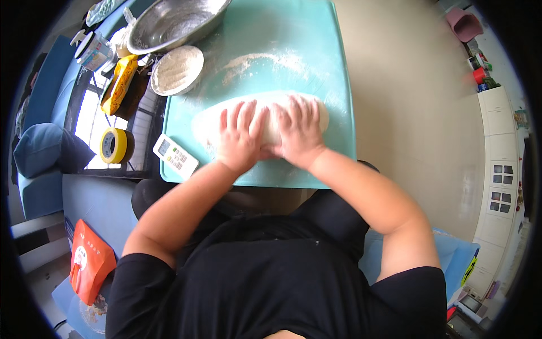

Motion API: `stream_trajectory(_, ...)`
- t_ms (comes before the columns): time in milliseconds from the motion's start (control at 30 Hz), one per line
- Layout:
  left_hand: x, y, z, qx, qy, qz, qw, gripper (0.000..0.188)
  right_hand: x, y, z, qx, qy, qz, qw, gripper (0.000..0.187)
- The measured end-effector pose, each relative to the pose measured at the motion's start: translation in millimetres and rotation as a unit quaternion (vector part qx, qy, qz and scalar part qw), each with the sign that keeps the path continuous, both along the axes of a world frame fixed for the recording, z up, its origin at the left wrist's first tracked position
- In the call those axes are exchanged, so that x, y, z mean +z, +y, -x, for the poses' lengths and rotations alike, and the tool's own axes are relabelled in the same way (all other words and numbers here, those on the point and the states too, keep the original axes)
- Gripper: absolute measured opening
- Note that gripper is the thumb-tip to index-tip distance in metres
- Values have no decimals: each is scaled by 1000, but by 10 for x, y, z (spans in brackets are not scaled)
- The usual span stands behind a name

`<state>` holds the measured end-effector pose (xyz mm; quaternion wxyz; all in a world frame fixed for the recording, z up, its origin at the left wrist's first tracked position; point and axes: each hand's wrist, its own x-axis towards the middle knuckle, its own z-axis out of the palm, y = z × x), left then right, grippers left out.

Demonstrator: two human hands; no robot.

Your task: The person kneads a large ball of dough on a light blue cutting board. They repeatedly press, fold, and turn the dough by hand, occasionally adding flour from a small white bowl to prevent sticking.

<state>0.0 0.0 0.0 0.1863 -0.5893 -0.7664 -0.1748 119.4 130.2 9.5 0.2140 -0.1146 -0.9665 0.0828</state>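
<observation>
A thick oblong of white dough lies crosswise near the front of a turquoise board. Both palms press on top of it, side by side. My left hand rests on the dough's middle-left part, fingers stretched forward and spread. My right hand lies on the right part, its fingers also outstretched, with the thumbs close together. Loose flour is smeared over the board beyond the dough. A white bowl of flour stands at the board's left edge. The dough's underside is hidden.
A steel basin stands at the far left. Beside the board are a white remote control, a yellow tape roll, a yellow packet and a pump-top container. An orange pouch sits at lower left.
</observation>
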Motion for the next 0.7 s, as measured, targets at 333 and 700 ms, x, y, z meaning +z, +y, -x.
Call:
stream_trajectory(333,211,863,813,49,-134,113,983,91,74,803,923,-81,-93,49,991,68)
stream_trajectory(700,558,763,634,71,-170,186,965,82,410,690,787,-89,-168,115,975,74)
